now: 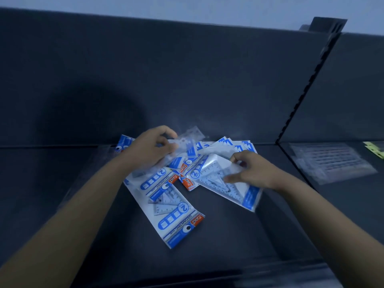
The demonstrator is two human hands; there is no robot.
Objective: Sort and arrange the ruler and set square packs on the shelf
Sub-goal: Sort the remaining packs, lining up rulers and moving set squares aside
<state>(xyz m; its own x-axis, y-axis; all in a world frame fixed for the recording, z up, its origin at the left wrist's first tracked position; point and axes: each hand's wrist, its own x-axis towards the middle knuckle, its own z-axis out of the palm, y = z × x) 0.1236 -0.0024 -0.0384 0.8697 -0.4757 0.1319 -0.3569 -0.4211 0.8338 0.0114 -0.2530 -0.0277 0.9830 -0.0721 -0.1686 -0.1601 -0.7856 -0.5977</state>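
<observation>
Both bare arms reach in over a dark shelf [218, 235] where a loose heap of blue-and-white set square packs [209, 154] lies fanned out against the back panel [187, 80]. The left hand [149, 150] has its fingers curled around a clear pack [187, 140] lifted slightly off the heap — it is blurred, so what is inside it I cannot make out. The right hand [251, 171] pinches a set square pack [226, 181] between thumb and fingers; the pack is tilted, its upper end resting on the heap and its blue lower edge down toward the shelf, with a clear triangle showing through the wrapper.

In front of the heap two more packs lie flat, overlapping end to end. The near pack [176, 223] reads "GEOMETRIC" and "2 PCS" and has an orange corner tab; the one behind it [149, 181] tucks under the left wrist. A small orange-tabbed pack [189, 183] sits between these and the right hand's pack.

Past a slotted upright [299, 100] on the right — on the next shelf bay — lies a flat clear packet [330, 161], well apart from the heap.
</observation>
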